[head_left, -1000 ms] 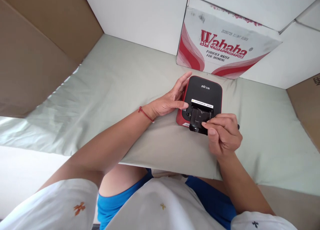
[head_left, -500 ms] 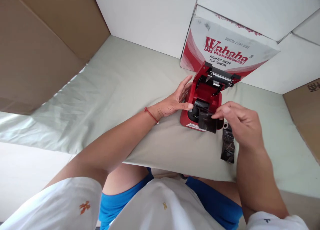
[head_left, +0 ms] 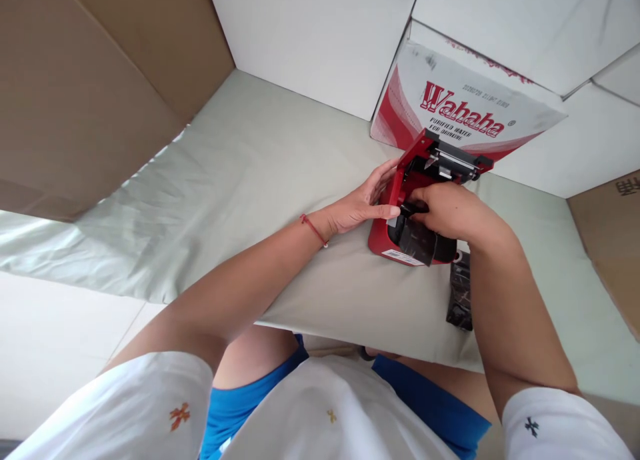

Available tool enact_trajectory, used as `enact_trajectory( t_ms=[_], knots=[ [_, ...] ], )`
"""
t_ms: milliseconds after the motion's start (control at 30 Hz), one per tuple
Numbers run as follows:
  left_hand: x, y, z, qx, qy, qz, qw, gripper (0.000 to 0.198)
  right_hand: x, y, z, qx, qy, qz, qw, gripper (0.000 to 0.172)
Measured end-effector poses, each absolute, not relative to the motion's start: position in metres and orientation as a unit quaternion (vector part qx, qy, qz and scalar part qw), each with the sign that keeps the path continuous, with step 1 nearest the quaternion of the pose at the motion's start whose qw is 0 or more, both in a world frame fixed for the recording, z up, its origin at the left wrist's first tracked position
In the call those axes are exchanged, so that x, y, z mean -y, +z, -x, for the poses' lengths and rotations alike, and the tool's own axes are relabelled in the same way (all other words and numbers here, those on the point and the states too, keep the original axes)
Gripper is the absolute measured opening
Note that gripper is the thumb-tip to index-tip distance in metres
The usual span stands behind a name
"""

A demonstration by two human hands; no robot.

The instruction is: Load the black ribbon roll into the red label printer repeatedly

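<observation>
Red printer stands open under both hands

The printer [head_left: 381,239] sits on the pale green cloth [head_left: 280,153], just in front of the Wahaha carton [head_left: 465,113]. Its body is glossy red with black inner parts, and a white label marks the near face. The raised lid [head_left: 410,161] tilts up at the far side, showing a roller; dark film [head_left: 419,242] droops over the front. The front faces the person, and the long axis runs away from them, leaning slightly right. The left hand [head_left: 367,197] lies spread along the left side, thumb on the edge. The right hand [head_left: 447,210] reaches inside, fingertips at a black part; whether they pinch it, I cannot tell
</observation>
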State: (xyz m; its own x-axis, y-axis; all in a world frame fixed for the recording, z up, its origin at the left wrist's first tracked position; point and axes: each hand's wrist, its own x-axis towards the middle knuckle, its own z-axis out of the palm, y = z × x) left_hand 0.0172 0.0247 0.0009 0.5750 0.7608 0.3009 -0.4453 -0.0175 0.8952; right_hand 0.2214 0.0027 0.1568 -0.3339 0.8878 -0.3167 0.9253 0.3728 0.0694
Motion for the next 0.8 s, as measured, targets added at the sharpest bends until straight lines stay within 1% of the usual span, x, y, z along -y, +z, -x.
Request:
enact_trajectory(
  t_ms=[33, 100, 233, 300, 367, 400, 467, 600, 633, 700, 800],
  knots=[
    [-0.025, 0.001, -0.017, -0.139, 0.439, -0.563, 0.686, 0.135, 0.001, 0.159, -0.224, -0.817, -0.068, -0.558, 0.133, 0.025],
    [-0.025, 0.001, -0.017, -0.138, 0.438, -0.565, 0.686, 0.135, 0.012, 0.166, -0.233, -0.822, -0.097, -0.558, 0.059, 0.025],
    [-0.024, 0.003, -0.017, -0.135, 0.439, -0.565, 0.685, 0.137, 0.050, 0.185, -0.273, -0.770, -0.193, -0.596, -0.119, 0.036],
    [-0.024, 0.005, -0.017, -0.128, 0.440, -0.567, 0.684, 0.136, 0.069, 0.191, -0.300, -0.719, -0.208, -0.634, -0.196, 0.040],
    [-0.023, 0.007, -0.016, -0.129, 0.437, -0.570, 0.684, 0.135, 0.085, 0.188, -0.326, -0.672, -0.223, -0.659, -0.255, 0.037],
    [-0.023, 0.007, -0.016, -0.132, 0.436, -0.571, 0.683, 0.134, 0.091, 0.184, -0.337, -0.651, -0.233, -0.669, -0.271, 0.035],
    [-0.023, 0.008, -0.015, -0.137, 0.434, -0.571, 0.684, 0.131, 0.099, 0.169, -0.352, -0.617, -0.261, -0.688, -0.278, 0.041],
    [-0.024, 0.007, -0.015, -0.138, 0.433, -0.574, 0.681, 0.130, 0.109, 0.131, -0.353, -0.580, -0.343, -0.708, -0.212, 0.065],
    [-0.024, 0.007, -0.015, -0.138, 0.433, -0.575, 0.680, 0.131, 0.111, 0.123, -0.351, -0.574, -0.358, -0.708, -0.202, 0.068],
    [-0.024, 0.007, -0.015, -0.140, 0.432, -0.578, 0.679, 0.132, 0.117, 0.111, -0.348, -0.560, -0.357, -0.717, -0.210, 0.066],
    [-0.024, 0.007, -0.015, -0.144, 0.430, -0.578, 0.678, 0.132, 0.124, 0.102, -0.351, -0.526, -0.293, -0.766, -0.227, 0.061]
  ],
)
